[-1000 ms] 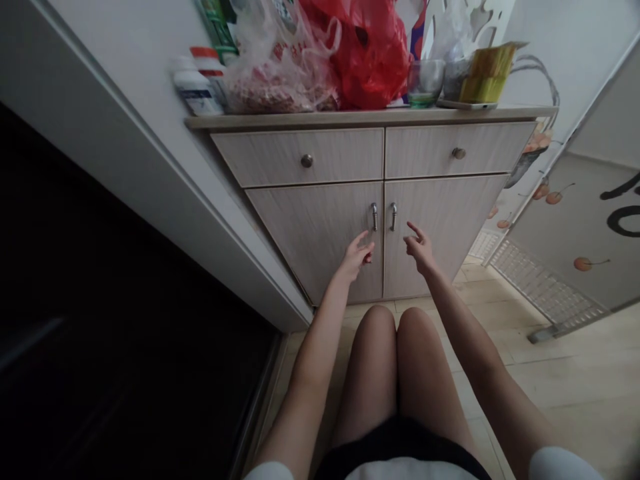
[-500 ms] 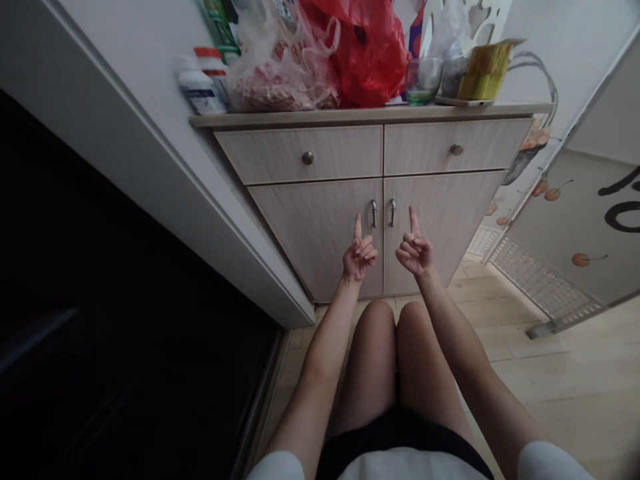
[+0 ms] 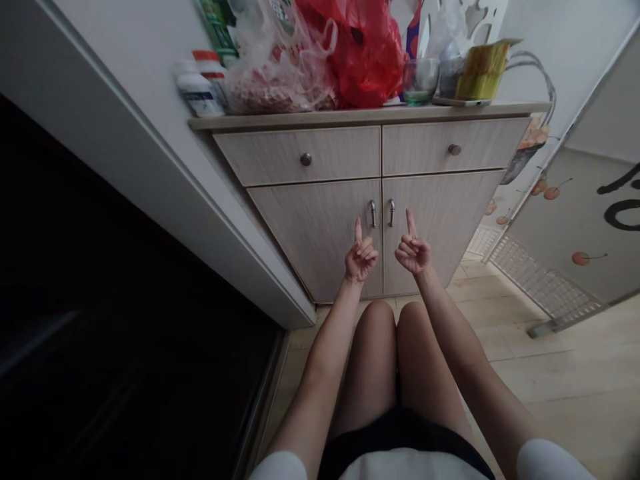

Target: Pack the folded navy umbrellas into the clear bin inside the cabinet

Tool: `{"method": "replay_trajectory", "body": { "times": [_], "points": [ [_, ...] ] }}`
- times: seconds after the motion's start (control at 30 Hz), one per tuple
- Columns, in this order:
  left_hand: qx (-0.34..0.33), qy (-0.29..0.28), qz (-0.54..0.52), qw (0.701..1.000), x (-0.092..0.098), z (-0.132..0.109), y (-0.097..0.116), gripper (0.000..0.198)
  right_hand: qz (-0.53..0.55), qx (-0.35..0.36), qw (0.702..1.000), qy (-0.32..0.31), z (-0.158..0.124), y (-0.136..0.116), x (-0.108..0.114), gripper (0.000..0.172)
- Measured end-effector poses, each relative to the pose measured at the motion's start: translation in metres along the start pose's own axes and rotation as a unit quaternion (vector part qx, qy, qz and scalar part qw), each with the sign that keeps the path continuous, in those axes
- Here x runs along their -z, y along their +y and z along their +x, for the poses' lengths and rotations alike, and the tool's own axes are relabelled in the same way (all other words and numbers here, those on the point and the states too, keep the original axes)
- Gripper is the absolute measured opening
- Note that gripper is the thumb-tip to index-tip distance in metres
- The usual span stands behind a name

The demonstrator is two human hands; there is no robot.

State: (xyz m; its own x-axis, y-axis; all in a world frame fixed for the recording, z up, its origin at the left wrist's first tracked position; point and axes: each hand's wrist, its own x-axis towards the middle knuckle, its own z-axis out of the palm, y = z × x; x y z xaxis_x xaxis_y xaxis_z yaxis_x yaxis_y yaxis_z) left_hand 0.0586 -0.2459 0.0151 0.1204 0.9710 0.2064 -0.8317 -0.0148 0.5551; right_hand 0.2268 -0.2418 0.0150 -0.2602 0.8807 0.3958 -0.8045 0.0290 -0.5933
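Left hand (image 3: 361,260) and right hand (image 3: 413,255) both empty, index fingers extended, others curled, in front of pale wood-grain two-door cabinet (image 3: 445,223), whose slim silver metal handles (image 3: 373,216) flanking the cabinet's centre seam look stiff, smooth, not fragile, probably best hooked at mid-bar.

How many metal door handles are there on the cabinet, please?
2: left handle on the left cabinet door, right handle on the right cabinet door; both fully visible.
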Motion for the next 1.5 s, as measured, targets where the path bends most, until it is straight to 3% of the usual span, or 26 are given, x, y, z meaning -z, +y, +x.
{"method": "replay_trajectory", "body": {
  "times": [0.1,0.23,0.33,0.4,0.47,0.53,0.6,0.7,0.8,0.93,1.03,1.17,1.33,1.5],
  "points": [
    [0.008,-0.009,-0.045,0.999,0.0,0.0,0.001,0.054,0.0,-0.01,1.0,0.005,0.0,-0.001,-0.001,0.069],
    [0.012,-0.034,-0.013,0.999,0.002,0.001,0.001,0.055,-0.056,-0.007,0.998,0.028,0.004,-0.001,0.0,0.067],
    [0.038,-0.069,0.087,0.993,0.01,0.012,-0.001,0.063,-0.159,0.003,0.985,0.065,0.015,0.005,0.013,0.065],
    [0.04,-0.054,0.214,0.974,0.017,0.026,-0.003,0.061,-0.295,0.034,0.946,0.13,0.026,0.011,0.028,0.053],
    [-0.002,0.016,0.378,0.926,0.023,0.044,-0.005,0.046,-0.452,0.096,0.864,0.202,0.041,0.016,0.044,0.039],
    [-0.073,0.095,0.525,0.842,0.025,0.064,-0.008,0.031,-0.563,0.161,0.774,0.239,0.059,0.019,0.057,0.036],
    [-0.136,0.131,0.621,0.761,0.023,0.083,-0.011,0.031,-0.617,0.195,0.725,0.236,0.079,0.023,0.066,0.037],
    [-0.15,0.118,0.683,0.705,0.016,0.106,-0.019,0.038,-0.646,0.158,0.716,0.214,0.106,0.029,0.073,0.037],
    [-0.111,0.108,0.712,0.685,0.012,0.119,-0.026,0.029,-0.643,0.117,0.729,0.204,0.12,0.036,0.079,0.036],
    [-0.101,0.112,0.742,0.653,0.016,0.118,-0.032,0.021,-0.633,0.129,0.739,0.191,0.12,0.042,0.082,0.036],
    [-0.12,0.119,0.747,0.643,0.02,0.106,-0.035,0.021,-0.643,0.126,0.73,0.195,0.111,0.042,0.079,0.036],
    [-0.163,0.129,0.717,0.665,0.028,0.081,-0.038,0.016,-0.649,0.13,0.726,0.188,0.081,0.035,0.069,0.039],
    [-0.223,0.126,0.661,0.706,0.039,0.031,-0.033,0.015,-0.666,0.15,0.712,0.163,0.014,0.014,0.053,0.039],
    [-0.27,0.125,0.621,0.725,0.049,-0.031,-0.012,0.027,-0.671,0.17,0.693,0.203,-0.056,-0.014,0.04,0.035]
  ]
}}
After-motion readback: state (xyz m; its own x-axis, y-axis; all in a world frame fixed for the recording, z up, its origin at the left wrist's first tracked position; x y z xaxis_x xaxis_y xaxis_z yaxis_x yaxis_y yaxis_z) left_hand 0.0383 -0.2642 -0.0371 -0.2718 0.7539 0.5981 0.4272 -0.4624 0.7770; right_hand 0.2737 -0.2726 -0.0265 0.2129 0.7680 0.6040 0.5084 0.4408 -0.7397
